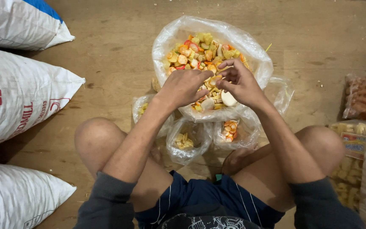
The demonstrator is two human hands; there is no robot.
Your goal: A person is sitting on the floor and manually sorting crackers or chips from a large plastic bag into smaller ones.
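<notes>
Nearest us, between our knees, sit three small clear bags: one (184, 144) with pale yellow crackers, one (230, 131) with orange pieces, one (142, 109) at the left. Just beyond, our left hand (183, 87) lies palm down in the big clear bag (210, 68), fingers curled over mixed raw crackers (200, 53); whether it grasps any we cannot tell. Our right hand (240, 82) is half closed, fingertips pinching pale pieces. White sacks (18, 93) lie left, packed snack bags (361, 157) right, on the wooden floor (115, 42).
</notes>
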